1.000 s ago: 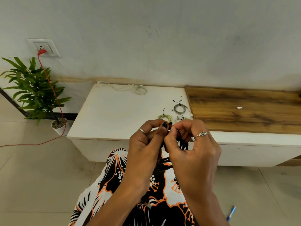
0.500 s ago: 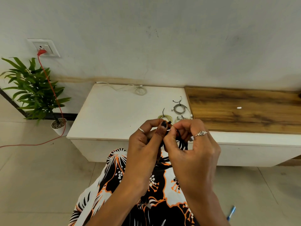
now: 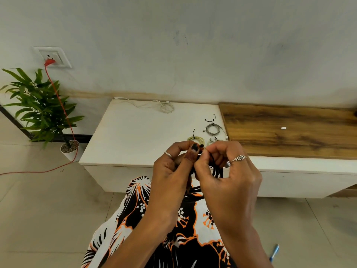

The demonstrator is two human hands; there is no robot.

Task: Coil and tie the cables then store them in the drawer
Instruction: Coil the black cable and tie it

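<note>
Both hands are pinching a thin tie [image 3: 203, 146] at the fingertips: left hand [image 3: 173, 169] and right hand [image 3: 228, 171] are touching, with the black coil [image 3: 217, 170] hanging just below between them, loops running downward.

We see open room across the left of the counter [image 3: 131, 140]. Tied coils, a yellow coil [image 3: 196, 140] and a grey coil [image 3: 212, 129], sit near its middle, and a loose white cable [image 3: 164, 107] lies along the back edge.
</note>
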